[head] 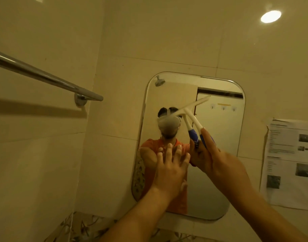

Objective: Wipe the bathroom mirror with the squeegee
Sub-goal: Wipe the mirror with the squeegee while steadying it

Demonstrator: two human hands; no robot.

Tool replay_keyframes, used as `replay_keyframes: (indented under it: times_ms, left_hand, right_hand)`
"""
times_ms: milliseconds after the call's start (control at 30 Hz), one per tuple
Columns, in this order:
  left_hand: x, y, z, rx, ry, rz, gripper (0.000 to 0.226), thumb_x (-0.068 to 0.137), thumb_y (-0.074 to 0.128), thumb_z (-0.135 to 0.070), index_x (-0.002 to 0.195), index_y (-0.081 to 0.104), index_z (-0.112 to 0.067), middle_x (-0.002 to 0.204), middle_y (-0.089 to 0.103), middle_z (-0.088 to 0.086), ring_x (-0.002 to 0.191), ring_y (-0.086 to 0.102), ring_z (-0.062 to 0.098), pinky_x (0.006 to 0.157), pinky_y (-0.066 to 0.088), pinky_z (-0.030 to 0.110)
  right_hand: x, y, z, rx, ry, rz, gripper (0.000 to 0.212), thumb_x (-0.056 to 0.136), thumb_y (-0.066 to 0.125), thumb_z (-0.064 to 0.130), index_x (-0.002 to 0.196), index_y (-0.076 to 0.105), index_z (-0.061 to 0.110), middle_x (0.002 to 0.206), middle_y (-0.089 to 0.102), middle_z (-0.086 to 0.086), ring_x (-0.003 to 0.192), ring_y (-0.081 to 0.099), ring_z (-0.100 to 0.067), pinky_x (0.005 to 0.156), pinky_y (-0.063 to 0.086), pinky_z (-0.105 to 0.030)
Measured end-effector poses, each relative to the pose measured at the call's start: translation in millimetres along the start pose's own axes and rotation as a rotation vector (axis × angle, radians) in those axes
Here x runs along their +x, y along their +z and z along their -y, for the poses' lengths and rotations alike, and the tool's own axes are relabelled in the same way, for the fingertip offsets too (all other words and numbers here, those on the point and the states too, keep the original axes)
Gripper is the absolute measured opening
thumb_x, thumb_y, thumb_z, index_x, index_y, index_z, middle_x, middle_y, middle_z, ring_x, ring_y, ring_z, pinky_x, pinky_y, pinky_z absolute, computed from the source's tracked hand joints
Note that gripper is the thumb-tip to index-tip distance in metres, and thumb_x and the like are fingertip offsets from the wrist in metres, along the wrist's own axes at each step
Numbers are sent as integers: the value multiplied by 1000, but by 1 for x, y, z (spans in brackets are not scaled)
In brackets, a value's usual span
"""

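- The tiled wall [167, 32] fills the view, with a round light [270, 16] far up on the right.
- The mirror [216, 172] hangs on this wall, in the middle and a little right.
- A metal towel rail [45, 76] runs on the left wall.
- A printed paper [289, 163] is stuck right of the mirror.
- My right hand [219, 163] is wrapped tight around the blue handle of the squeegee [193, 110]; its white blade lies tilted against the upper mirror.
- My left hand [169, 170] has fingers spread, flat at the lower mirror, holding nothing.
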State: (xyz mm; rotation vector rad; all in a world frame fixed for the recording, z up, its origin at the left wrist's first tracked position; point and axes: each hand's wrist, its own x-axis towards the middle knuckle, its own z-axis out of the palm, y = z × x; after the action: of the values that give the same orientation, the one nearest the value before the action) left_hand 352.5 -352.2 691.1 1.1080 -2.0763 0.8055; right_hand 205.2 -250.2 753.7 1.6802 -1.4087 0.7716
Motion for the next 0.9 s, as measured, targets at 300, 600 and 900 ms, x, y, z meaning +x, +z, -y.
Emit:
replay_keyframes:
  times_ms: [300, 600, 900]
  left_hand:
    - [0, 1, 0, -28, -8, -31, 107, 64, 81, -66, 153, 39, -25, 158, 30, 17, 146, 27, 47, 109, 29, 68]
    - [1, 14, 8, -51, 49, -102, 108, 54, 83, -73, 145, 52, -24, 154, 43, 17, 141, 39, 47, 102, 37, 70]
    - [-3, 13, 11, -60, 58, -91, 102, 74, 72, -70, 157, 32, -26, 165, 23, 15, 151, 16, 46, 109, 32, 67]
  right_hand:
    - [12, -27, 17, 223, 45, -128, 62, 102, 24, 49, 158, 3, 35, 67, 53, 5, 48, 52, -10, 45, 52, -32]
    - [106, -33, 28, 113, 113, -145, 62, 108, 30, 38, 158, -6, 34, 63, 51, 2, 47, 53, -14, 46, 53, -32]
    - [0, 26, 16, 141, 45, -119, 76, 102, 55, 31, 160, 6, 28, 67, 51, 5, 41, 43, -6, 36, 40, -19]
